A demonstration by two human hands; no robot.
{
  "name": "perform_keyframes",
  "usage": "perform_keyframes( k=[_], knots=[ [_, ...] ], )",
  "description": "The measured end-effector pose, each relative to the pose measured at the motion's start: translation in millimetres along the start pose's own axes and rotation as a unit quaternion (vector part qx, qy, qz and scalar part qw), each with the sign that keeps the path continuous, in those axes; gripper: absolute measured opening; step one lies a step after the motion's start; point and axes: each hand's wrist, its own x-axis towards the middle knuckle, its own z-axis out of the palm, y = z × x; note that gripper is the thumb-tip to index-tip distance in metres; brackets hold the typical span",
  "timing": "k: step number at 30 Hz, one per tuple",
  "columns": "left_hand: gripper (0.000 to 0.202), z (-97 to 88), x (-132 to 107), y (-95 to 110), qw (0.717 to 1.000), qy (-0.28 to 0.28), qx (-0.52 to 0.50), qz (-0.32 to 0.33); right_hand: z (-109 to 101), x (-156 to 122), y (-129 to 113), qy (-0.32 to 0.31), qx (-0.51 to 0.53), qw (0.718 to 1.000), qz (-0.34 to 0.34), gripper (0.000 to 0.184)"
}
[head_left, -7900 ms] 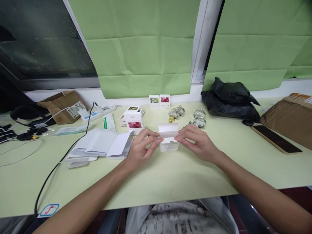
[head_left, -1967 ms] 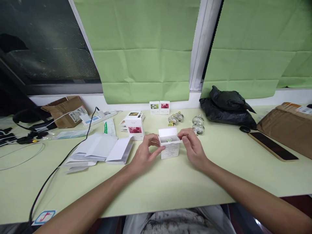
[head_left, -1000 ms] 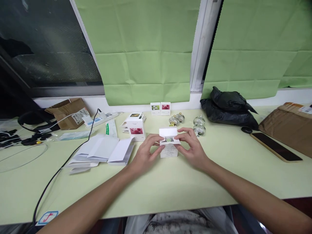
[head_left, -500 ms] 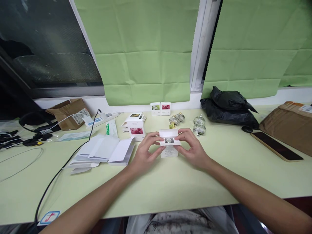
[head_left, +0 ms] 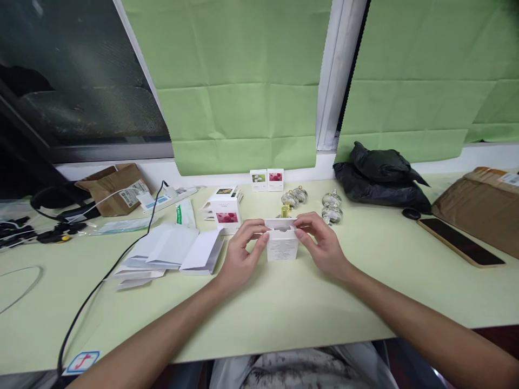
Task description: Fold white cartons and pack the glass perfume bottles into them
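A small white carton [head_left: 283, 249] with fine print on its near face stands on the table between my hands. My left hand [head_left: 244, 249] grips its top left corner, thumb in front and fingers behind. At the top right corner my right hand [head_left: 320, 244] pinches it the same way. The lid flap is folded partly down over the opening, so the inside is mostly hidden. Just behind the carton shows a small bottle with a gold cap [head_left: 285, 210]. Several ornate silver-coloured glass bottles [head_left: 332, 207] stand farther back.
Flat white cartons [head_left: 170, 248] lie to the left, with printed boxes [head_left: 227, 210] behind them. Two small picture boxes [head_left: 267, 180] stand by the wall. On the right are a phone [head_left: 460, 242], a black bag [head_left: 381, 181] and a brown parcel [head_left: 480, 208]. A black cable [head_left: 109, 281] crosses the left side.
The lid flap has come down over the carton's opening, hiding the round top seen inside before. Both thumbs have moved up to the top edge, uncovering more of the printed face.
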Motion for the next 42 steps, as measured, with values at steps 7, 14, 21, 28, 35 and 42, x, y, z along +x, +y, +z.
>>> perform_keyframes(
  k=[7,14,21,28,35,42],
  knots=[
    [0.028,-6.8,1.9,1.7,0.995,-0.076,0.052,0.030,-11.1,-0.1,-1.4,-0.085,-0.091,0.991,-0.037,0.024],
    [0.023,-4.3,0.5,-6.8,0.999,-0.028,-0.015,0.014,-10.8,0.6,2.7,-0.032,-0.030,0.999,-0.008,0.010],
    [0.003,-2.6,0.5,-5.8,0.999,0.011,-0.033,-0.002,-4.8,-0.2,9.4,0.005,-0.011,1.000,0.019,0.007],
    [0.014,-1.6,2.5,-2.7,0.999,0.012,0.002,0.051,-1.9,-0.3,-1.0,0.006,-0.048,0.999,-0.016,0.012],
    [0.020,1.2,2.6,-2.3,0.996,0.024,0.033,0.079,-5.0,0.9,-1.3,0.001,-0.111,0.993,-0.044,0.016],
    [0.020,2.6,2.4,0.9,0.988,0.053,0.104,0.102,1.0,1.7,-2.9,0.014,-0.077,0.997,-0.023,0.012]
  ],
)
